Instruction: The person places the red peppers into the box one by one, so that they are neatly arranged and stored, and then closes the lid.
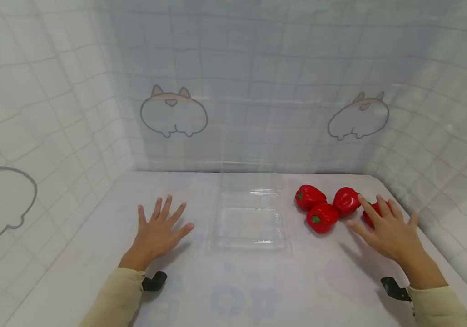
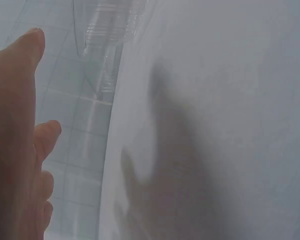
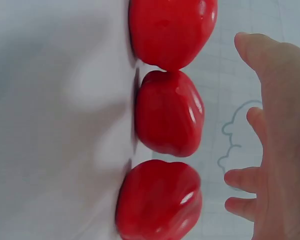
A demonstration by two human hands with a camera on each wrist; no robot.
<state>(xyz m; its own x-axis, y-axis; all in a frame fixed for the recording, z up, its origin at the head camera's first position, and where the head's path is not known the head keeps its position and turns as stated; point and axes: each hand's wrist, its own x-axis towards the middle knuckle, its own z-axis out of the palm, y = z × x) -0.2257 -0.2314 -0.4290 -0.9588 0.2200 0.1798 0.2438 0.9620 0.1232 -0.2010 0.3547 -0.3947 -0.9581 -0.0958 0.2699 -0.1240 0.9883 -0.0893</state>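
Observation:
Several red bell peppers lie on the white table at the right: a back-left pepper (image 1: 309,197), a front pepper (image 1: 322,218), a middle pepper (image 1: 346,201) and one farther right (image 1: 377,213), partly hidden behind my right hand (image 1: 390,234). That hand is spread over the table with nothing in it. In the right wrist view, its fingers (image 3: 245,180) stand apart from the row of peppers (image 3: 169,114). My left hand (image 1: 157,238) hovers with fingers spread, its shadow on the table below. Right of it sits a clear plastic container (image 1: 251,222), its lid (image 1: 251,180) raised at the back.
White grid-patterned curtains (image 1: 258,113) with animal drawings hang behind the table (image 1: 233,277) and along both sides. Each wrist carries a dark strapped device; the left one (image 1: 154,281) sits by the cream sleeve (image 1: 112,297).

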